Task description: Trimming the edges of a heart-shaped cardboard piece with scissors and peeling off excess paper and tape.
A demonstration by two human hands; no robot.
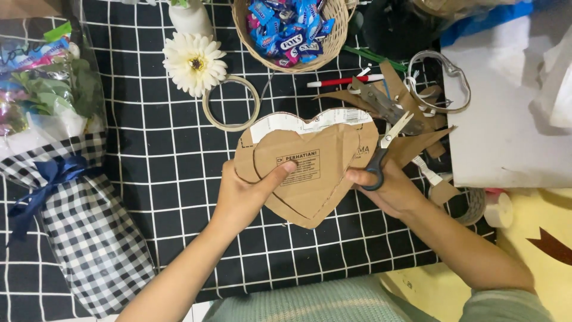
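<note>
A heart-shaped piece of brown cardboard (322, 158) lies over a black cloth with a white grid (167, 197). My left hand (244, 197) grips its lower left edge, thumb pressed on the face near a printed label. My right hand (384, 188) holds black-handled scissors (384, 149) at the heart's right edge, blades open and pointing up to the right. A strip of white paper runs along the top of the heart.
Cardboard offcuts (411, 113) and a second pair of scissors lie at upper right. A tape roll (231, 102), a white flower (193, 62), a wicker basket of sweets (292, 30), a red pen (342, 81) and a checked wrapped bouquet (77, 209) surround the work.
</note>
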